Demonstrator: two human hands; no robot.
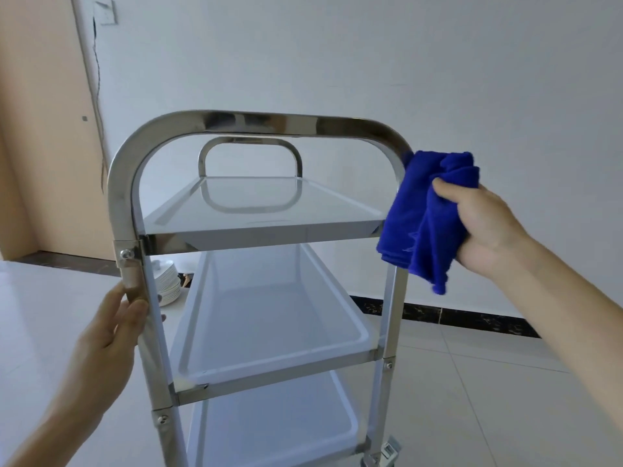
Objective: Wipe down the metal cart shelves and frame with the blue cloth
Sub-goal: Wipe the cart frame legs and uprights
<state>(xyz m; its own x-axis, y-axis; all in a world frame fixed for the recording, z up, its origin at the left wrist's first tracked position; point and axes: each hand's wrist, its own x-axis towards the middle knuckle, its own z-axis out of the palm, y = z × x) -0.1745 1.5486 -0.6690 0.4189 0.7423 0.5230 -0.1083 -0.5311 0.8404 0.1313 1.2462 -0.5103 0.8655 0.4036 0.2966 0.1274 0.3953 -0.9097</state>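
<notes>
Closest to the camera, lower left of the frame, the left hand (pixel 111 335) has its fingers curled round the cart's (pixel 263 237) near left post (pixel 135 284), thumb on the front of it, just below the bolted bracket. Over at right centre the right hand (pixel 485 227) is bunching up the blue cloth (pixel 424 217), thumb pinching it on top and the other fingers tucked underneath, mostly hidden by the fabric. The cloth is pressed against the near right post right where the handle (pixel 263 121) curves down, with a folded corner dangling below the hand. The cart fills the middle of the frame: a shiny arched handle across the top centre, then three shelves stacked downward, with the top shelf (pixel 263 210) mirror-like and reflecting the far handle (pixel 249 153). The middle shelf (pixel 269 332) and bottom shelf (pixel 269 433) have raised rims. A caster (pixel 387 451) peeks out at the bottom right. Behind the left post, on the tile floor (pixel 472 382), sits a stack of white plates (pixel 168 281). Further back there's a white wall (pixel 371 62), a dark baseboard (pixel 438 315) running along the right, a tan door (pixel 40 129) at the upper left, and a switch plate (pixel 106 11) with a cable hanging down beside it.
</notes>
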